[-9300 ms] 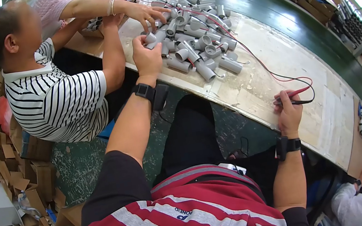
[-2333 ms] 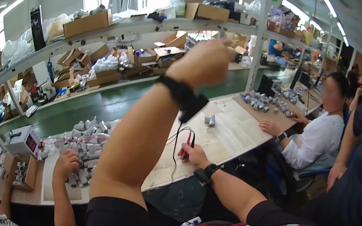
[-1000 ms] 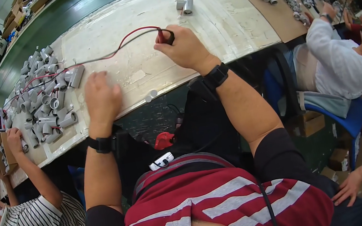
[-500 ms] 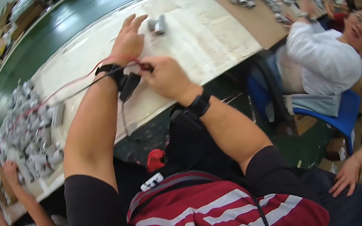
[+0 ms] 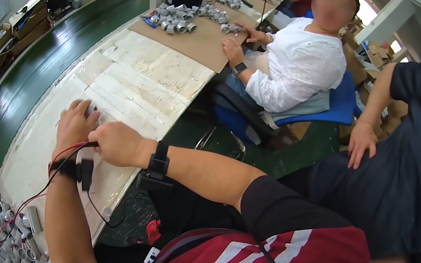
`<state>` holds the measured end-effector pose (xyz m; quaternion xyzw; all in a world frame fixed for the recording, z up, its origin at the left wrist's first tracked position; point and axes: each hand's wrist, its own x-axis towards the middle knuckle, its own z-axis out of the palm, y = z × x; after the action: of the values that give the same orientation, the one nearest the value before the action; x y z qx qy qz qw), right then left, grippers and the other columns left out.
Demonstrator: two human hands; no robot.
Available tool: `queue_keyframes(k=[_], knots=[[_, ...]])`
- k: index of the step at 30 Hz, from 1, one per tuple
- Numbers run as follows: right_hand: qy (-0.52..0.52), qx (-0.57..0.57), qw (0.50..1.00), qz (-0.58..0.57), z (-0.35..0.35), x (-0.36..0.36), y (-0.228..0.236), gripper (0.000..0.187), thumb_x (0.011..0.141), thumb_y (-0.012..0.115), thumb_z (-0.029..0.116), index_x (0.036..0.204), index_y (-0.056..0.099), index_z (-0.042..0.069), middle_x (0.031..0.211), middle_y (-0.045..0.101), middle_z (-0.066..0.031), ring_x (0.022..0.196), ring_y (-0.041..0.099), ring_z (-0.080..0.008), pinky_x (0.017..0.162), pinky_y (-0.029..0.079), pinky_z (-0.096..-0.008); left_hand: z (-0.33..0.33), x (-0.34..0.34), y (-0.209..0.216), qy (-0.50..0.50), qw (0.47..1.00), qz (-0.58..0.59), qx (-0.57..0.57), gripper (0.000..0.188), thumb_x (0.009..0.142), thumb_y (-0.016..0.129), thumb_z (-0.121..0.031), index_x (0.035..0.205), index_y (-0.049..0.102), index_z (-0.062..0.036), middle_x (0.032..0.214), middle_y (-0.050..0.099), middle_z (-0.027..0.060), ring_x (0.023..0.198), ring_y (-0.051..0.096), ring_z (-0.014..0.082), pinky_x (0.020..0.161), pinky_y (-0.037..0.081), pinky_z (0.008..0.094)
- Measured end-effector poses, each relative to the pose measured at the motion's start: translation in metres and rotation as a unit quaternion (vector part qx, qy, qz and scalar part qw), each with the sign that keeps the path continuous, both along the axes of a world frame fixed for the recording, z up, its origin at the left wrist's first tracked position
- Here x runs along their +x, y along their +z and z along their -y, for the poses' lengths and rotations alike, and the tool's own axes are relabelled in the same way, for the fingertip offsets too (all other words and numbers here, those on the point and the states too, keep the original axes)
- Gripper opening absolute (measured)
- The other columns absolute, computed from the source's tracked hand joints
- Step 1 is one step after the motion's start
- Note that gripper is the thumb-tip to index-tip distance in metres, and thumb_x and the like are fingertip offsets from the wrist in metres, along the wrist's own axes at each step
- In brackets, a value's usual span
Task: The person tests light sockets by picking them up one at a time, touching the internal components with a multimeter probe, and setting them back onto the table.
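Note:
My left hand (image 5: 73, 123) rests over the pale worktable with its fingers curled around a small grey cylindrical part (image 5: 94, 110), mostly hidden behind them. Close beside it, my right hand (image 5: 119, 144) is closed on the end of a black-and-red test lead (image 5: 90, 145). The red and black wires (image 5: 36, 195) run from there across my left wrist toward the left of the table. Both wrists wear black straps, and a black box-like piece (image 5: 86, 173) hangs by the left one.
A heap of grey cylindrical parts (image 5: 20, 252) covers the table's left end. More grey parts (image 5: 177, 20) lie on a brown board (image 5: 189, 45) at the far end. A person in white (image 5: 289, 64) sits on a blue chair to the right. Another person in dark clothes (image 5: 395, 155) is nearer.
The view has swung to the right. My left hand, stretched out before, now has its fingers curled on the grey part. My right hand still holds the lead.

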<state>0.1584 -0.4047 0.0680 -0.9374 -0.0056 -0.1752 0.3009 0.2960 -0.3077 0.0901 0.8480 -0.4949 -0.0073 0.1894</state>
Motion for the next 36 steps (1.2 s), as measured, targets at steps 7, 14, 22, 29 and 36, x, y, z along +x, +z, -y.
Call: queue_keyframes(k=[7,14,22,29,36], knots=[[0.073,0.01,0.997,0.038,-0.043,-0.003,0.022,0.013,0.083,0.066,0.017,0.084,0.074,0.007,0.084,0.071,-0.0197,0.086,0.07,-0.0406,0.08,0.056,-0.0488,-0.122,-0.067,-0.038,0.016,0.99,0.102,-0.094,0.047,0.091,0.061,-0.01,0.137,0.057,-0.0041,0.124,0.063,0.0203,0.11,0.059,0.044,0.094,0.05,0.0484],[0.12,-0.073,0.988,0.059,-0.125,0.017,0.041,0.014,0.077,0.066,0.015,0.081,0.076,0.007,0.085,0.073,-0.0194,0.086,0.072,-0.0383,0.081,0.056,-0.0479,-0.16,-0.092,-0.066,-0.018,0.963,0.226,-0.144,0.044,0.088,0.064,-0.008,0.132,0.059,-0.0054,0.12,0.064,0.0178,0.107,0.06,0.042,0.09,0.05,0.0474],[0.146,-0.076,0.973,0.163,-0.177,0.045,0.081,0.016,0.078,0.065,0.014,0.083,0.077,0.005,0.088,0.074,-0.0191,0.087,0.073,-0.0355,0.081,0.056,-0.0491,-0.138,-0.099,-0.066,0.104,0.985,0.038,-0.134,0.045,0.089,0.067,-0.012,0.133,0.061,-0.0056,0.119,0.064,0.0167,0.101,0.063,0.0338,0.086,0.051,0.0433],[-0.008,0.357,0.934,-0.015,-0.082,0.044,-0.033,0.026,0.083,0.073,0.028,0.085,0.073,0.002,0.072,0.07,-0.0149,0.068,0.07,-0.0247,0.065,0.056,-0.0391,-0.211,-0.108,-0.073,0.23,0.949,-0.044,-0.212,0.047,0.089,0.077,-0.02,0.132,0.063,-0.0086,0.099,0.065,0.0105,0.085,0.063,0.0229,0.073,0.051,0.038],[-0.014,0.21,0.977,0.039,-0.079,0.03,-0.039,0.025,0.085,0.075,0.028,0.082,0.074,0.003,0.076,0.072,-0.0174,0.072,0.072,-0.0299,0.067,0.055,-0.0401,-0.237,-0.121,-0.044,0.232,0.79,-0.481,-0.303,0.048,0.084,0.072,-0.007,0.13,0.062,-0.0039,0.082,0.059,0.0008,0.057,0.051,0.008,0.047,0.039,0.0248]])
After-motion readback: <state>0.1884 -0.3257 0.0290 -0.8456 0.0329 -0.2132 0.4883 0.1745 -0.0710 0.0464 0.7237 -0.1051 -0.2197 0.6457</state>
